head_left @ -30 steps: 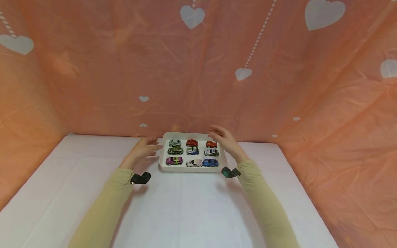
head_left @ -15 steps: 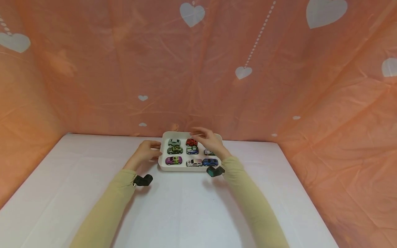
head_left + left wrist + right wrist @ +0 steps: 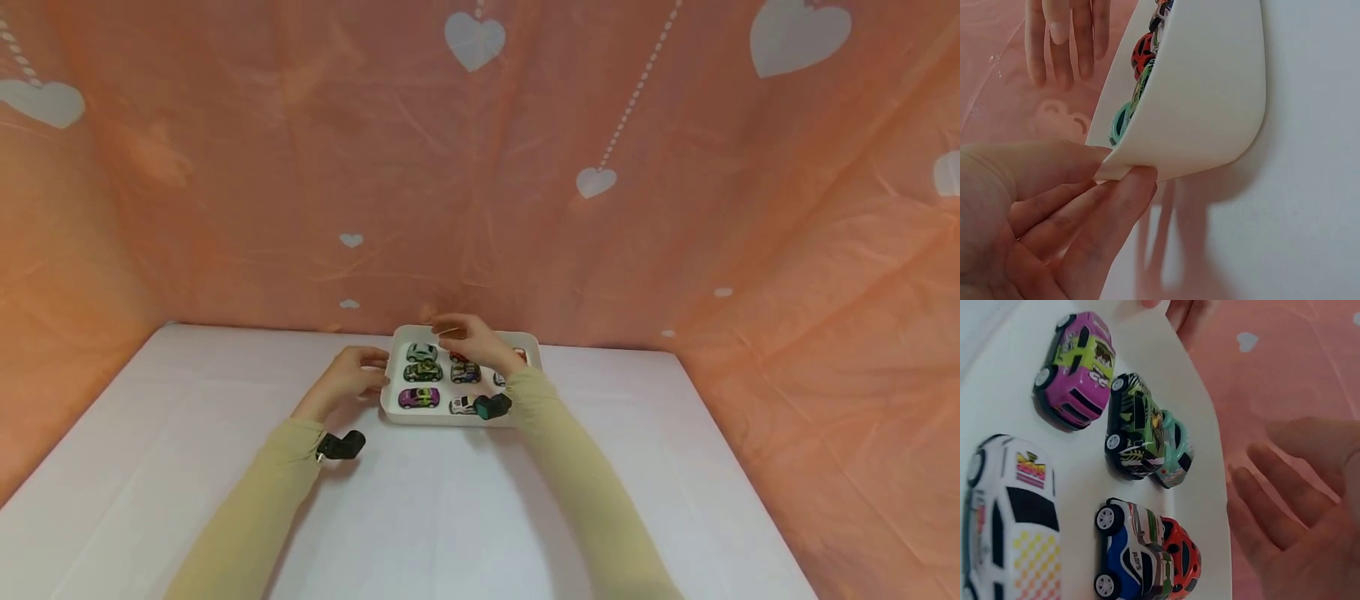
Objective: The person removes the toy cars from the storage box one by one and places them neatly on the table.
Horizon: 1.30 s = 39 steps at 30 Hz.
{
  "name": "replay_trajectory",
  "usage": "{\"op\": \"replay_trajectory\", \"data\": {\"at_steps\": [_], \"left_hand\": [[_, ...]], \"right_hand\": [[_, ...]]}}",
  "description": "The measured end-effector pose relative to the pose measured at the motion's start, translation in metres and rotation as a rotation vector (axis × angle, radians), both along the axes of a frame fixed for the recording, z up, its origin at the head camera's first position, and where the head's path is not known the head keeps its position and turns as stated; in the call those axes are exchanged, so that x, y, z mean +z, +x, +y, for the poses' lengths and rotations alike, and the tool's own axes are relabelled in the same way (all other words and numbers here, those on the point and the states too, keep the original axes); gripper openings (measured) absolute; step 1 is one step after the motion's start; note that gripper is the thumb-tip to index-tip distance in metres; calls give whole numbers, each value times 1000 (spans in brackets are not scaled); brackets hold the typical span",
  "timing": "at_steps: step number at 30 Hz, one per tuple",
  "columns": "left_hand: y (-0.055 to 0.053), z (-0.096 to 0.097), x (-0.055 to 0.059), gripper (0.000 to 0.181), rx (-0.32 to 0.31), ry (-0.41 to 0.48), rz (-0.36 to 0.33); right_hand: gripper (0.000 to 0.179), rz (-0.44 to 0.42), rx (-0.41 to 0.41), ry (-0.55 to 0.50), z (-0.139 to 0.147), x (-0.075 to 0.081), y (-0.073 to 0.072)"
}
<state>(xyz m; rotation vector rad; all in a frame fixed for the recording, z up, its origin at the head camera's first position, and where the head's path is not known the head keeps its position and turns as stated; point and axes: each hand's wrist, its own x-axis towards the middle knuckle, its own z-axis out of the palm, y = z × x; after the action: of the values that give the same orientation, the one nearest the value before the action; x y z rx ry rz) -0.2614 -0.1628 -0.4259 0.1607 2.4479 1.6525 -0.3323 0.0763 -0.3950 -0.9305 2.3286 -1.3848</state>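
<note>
A white tray [image 3: 435,421] near the back of the table holds several toy cars. My left hand [image 3: 348,373] pinches its left rim between thumb and fingers, plain in the left wrist view. Over the far part of the tray hovers my right hand [image 3: 480,343], fingers extended and holding nothing. Beneath and around it are a mint car [image 3: 422,353], a green patterned car [image 3: 422,372], a blue-and-white striped car [image 3: 465,373] and a red spotted car [image 3: 1186,559]. A purple car [image 3: 418,398] and a white car [image 3: 461,405] stand nearer. The right arm hides other cars.
An orange curtain [image 3: 405,208] printed with pale hearts rises right behind the tray and along both sides. The table [image 3: 405,517] is covered in white. Small black wrist cameras [image 3: 342,446] sit on both sleeves.
My right hand has moved left from the tray's right end to above its back middle. My left hand, apart from the tray at first, now holds its left rim.
</note>
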Motion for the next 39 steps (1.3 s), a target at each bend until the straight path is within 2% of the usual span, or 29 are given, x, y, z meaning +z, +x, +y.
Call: {"op": "replay_trajectory", "data": {"at_steps": [5,11,16,22,28,39], "left_hand": [[1,-2,-3,50,28,-9,-35],[1,-2,-4,51,46,-25,-58],[1,-1,-5,51,47,-32,-60],[2,1,-3,50,31,-36,-31],[2,2,0,49,41,-36,-32],[3,2,-1,47,49,-12,-51]], "right_hand": [[43,12,30,81,-11,-2,-3],[41,-8,-5,141,-21,-9,-8],[41,12,10,203,-28,-18,-14],[44,9,-12,229,-33,-23,-20],[42,-3,-13,251,-34,-25,-24],[41,73,-26,314,-37,-31,-26]]}}
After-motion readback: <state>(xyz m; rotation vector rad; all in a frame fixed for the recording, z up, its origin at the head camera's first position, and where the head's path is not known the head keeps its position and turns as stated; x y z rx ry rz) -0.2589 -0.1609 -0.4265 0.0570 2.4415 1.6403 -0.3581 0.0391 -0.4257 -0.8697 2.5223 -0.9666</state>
